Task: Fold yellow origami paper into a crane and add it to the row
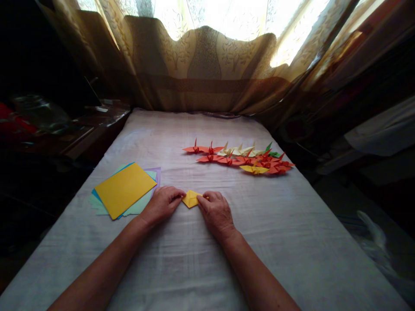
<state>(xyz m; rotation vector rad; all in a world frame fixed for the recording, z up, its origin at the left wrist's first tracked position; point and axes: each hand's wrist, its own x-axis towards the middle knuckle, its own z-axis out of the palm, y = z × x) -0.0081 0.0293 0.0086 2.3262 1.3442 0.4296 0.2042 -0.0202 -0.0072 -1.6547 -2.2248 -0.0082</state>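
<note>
A small piece of folded yellow paper lies on the cloth-covered table between my two hands. Its creases form a kite-like shape with pointed ends. My left hand pinches the left corner between thumb and fingers. On the other side, my right hand grips the right end, its thumb and fingertips closed on the paper and covering that tip.
Left of my hands is a stack of coloured sheets, a yellow sheet on top. Several folded paper cranes, red, cream, green and yellow, stand at the back right. A curtain hangs behind the table.
</note>
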